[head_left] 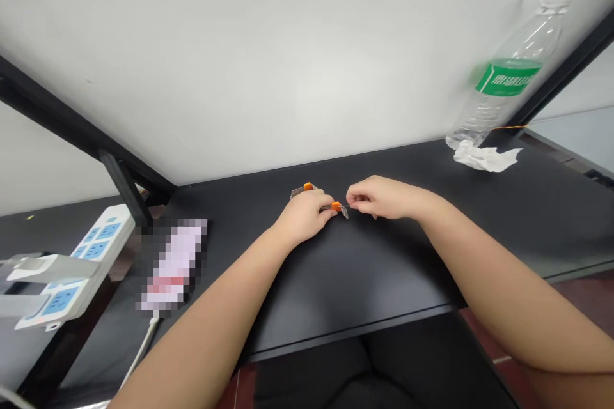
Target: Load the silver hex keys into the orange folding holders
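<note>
My left hand (307,214) is closed around a hex key set, whose orange holder (336,206) shows between thumb and forefinger with short bent metal ends fanned out on its right. Another orange holder (307,186) with thin metal keys pokes out just beyond the same hand; its lower part is hidden. Facing it from the right, my right hand (371,197) pinches the end of a thin metal hex key (348,206) that reaches toward the orange holder. Whether this key still sits in the holder is too small to tell.
A clear plastic bottle (508,77) with a green label stands at the back right, beside a crumpled tissue (487,157). On the left lie a blurred-out phone (175,262) with a white cable (141,351) and a white power strip (96,249). A white wall backs the black table (345,281).
</note>
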Demonstrator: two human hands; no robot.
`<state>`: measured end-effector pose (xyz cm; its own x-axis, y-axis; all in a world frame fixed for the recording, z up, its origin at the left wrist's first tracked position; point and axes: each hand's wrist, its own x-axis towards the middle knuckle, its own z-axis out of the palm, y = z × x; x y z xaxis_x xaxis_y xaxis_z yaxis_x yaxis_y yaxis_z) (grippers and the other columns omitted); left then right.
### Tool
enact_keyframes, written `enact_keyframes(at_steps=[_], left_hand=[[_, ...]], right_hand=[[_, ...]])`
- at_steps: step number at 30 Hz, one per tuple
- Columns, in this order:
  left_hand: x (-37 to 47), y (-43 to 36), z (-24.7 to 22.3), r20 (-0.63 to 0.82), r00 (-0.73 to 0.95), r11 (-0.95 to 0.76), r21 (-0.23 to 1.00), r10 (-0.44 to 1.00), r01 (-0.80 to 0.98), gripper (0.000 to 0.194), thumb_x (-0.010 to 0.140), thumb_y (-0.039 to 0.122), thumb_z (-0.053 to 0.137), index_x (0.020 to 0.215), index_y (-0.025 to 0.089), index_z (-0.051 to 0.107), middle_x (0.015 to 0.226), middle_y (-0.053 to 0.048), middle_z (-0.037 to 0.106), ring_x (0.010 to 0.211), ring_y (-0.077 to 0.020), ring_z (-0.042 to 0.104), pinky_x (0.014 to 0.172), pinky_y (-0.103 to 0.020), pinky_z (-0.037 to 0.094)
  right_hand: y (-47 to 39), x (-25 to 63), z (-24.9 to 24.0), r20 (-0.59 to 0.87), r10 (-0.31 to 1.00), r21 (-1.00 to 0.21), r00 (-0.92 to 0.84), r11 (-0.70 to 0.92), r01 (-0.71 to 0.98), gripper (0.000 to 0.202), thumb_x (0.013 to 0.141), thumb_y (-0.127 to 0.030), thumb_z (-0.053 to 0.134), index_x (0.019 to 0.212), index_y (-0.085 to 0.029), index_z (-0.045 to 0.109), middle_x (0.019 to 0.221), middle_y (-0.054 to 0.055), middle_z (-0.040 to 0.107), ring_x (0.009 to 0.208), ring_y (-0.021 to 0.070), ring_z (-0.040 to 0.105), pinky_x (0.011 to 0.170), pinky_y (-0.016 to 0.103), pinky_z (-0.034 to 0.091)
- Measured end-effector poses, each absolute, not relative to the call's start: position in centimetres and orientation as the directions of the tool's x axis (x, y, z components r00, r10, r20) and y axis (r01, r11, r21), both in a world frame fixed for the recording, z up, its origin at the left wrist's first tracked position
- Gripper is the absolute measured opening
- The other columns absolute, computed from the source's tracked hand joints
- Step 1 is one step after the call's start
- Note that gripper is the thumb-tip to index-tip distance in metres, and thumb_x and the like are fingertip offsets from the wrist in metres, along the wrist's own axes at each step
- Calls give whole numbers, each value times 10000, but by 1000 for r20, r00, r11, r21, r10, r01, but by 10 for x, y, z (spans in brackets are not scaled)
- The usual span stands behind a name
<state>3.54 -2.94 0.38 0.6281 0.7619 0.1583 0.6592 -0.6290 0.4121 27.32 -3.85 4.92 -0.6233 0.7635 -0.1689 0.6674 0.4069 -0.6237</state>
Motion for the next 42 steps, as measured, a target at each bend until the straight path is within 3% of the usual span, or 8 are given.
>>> enact_keyframes(at_steps=[11,17,24,31,35,39,42], left_hand=[[34,-29,1,166,621,-624,422,766,658,164,938,276,617,801,223,691,848,-19,685,886,-196,628,820,-339,467],[35,-29,1,155,620,-617,434,769,657,171,939,281,621,788,220,675,844,-12,680,888,-192,624,810,-333,457],[35,-26,-1,180,607,-613,454,774,647,201,916,289,642,732,207,641,794,-9,663,819,-180,615,748,-320,442],[38,-29,0,171,592,-596,451,788,664,209,917,293,632,728,205,632,759,-2,648,802,-179,606,706,-305,425],[39,-30,-1,184,578,-590,453,795,668,185,916,272,630,746,205,657,768,-6,659,793,-178,608,715,-307,429],[39,-31,-2,193,587,-598,480,786,642,115,915,246,624,844,223,711,808,-8,684,828,-186,618,751,-310,443],[38,-31,-1,196,585,-598,477,787,644,115,917,262,624,849,223,709,802,-10,676,822,-189,612,756,-316,443]], right_hand=[[-37,278,46,-143,790,-626,-596,395,673,82,885,-237,545,828,-214,600,753,-22,656,581,117,605,574,233,414],[-38,272,44,-51,819,-610,-571,427,668,125,907,-218,526,818,-199,611,771,-8,649,568,106,597,587,238,435],[-40,261,40,-74,899,-726,-433,249,641,124,920,-243,574,866,-201,677,669,-11,665,529,115,619,546,231,472],[-38,255,34,-133,929,-717,-345,150,681,173,932,-352,622,856,-201,660,583,-14,641,479,132,610,485,232,450],[-44,247,33,-25,913,-694,-407,277,665,172,977,-275,526,866,-209,639,652,-16,651,518,115,591,535,234,433],[-52,241,32,150,804,-543,-576,554,631,192,975,-165,458,859,-201,606,834,18,679,692,128,594,654,254,414],[-54,243,33,174,792,-522,-585,578,627,120,947,-152,485,936,-210,589,857,11,679,723,137,577,657,255,387]])
